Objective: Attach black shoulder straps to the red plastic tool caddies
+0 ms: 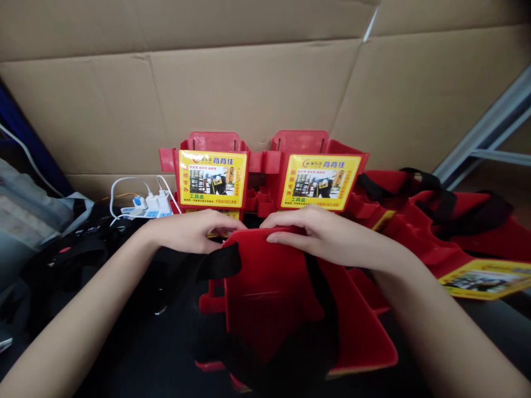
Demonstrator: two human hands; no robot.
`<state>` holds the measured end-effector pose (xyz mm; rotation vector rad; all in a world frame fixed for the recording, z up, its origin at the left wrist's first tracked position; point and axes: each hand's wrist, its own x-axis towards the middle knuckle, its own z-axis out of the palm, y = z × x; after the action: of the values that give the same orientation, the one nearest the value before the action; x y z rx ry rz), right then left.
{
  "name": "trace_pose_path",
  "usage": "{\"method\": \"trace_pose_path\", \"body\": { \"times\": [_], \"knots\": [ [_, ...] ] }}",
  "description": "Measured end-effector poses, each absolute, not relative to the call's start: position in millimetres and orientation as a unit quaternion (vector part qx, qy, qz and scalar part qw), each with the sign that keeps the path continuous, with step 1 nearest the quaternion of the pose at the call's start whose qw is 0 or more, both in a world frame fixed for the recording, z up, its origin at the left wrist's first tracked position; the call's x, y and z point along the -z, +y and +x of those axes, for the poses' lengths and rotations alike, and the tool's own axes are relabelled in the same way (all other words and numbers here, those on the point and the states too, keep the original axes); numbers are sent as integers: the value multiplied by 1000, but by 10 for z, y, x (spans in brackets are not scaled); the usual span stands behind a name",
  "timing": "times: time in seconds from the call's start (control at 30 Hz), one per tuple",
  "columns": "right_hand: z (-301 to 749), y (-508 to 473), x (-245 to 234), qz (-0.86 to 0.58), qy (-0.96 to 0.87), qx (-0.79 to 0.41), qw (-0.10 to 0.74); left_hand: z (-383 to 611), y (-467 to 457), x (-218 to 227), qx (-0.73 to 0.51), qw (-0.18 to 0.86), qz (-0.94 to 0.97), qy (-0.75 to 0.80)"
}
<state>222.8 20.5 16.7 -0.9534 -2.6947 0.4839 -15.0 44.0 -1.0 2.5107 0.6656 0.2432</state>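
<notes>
Left hand [194,229] grip and right hand [319,232] grip both closed on red box [269,287], dark work surface [136,354], cardboard wall [249,83] behind

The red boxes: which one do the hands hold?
The nearest red box, with a black strap; both hands grip its top edge. The others stand behind, showing yellow labels.

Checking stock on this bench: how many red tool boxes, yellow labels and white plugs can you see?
Red tool boxes: 4, two upright at the back, one under both hands, one lying at right
Yellow labels: 3
White plugs: 3
Total: 10
</notes>
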Motion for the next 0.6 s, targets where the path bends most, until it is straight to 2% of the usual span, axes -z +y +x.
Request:
{"method": "trace_pose_path", "body": {
  "times": [0.07,0.1,0.23,0.3,0.47,0.6],
  "knots": [
    [2234,205,-164,-326,-922,-170,122,-137,494,4,-96,301,923,221],
    [2237,205,-161,-325,-921,-175,125,-127,530,20,-105,280,925,235],
    [2224,192,-148,-299,-920,-211,141,-74,668,162,-172,72,912,367],
    [2203,173,-147,-285,-921,-224,146,-73,675,232,-170,40,899,402],
    [2161,136,-152,-290,-922,-206,153,-215,534,198,-49,140,924,354],
    [2159,129,-160,-292,-924,-198,145,-283,496,2,-121,227,937,237]
  ]
}}
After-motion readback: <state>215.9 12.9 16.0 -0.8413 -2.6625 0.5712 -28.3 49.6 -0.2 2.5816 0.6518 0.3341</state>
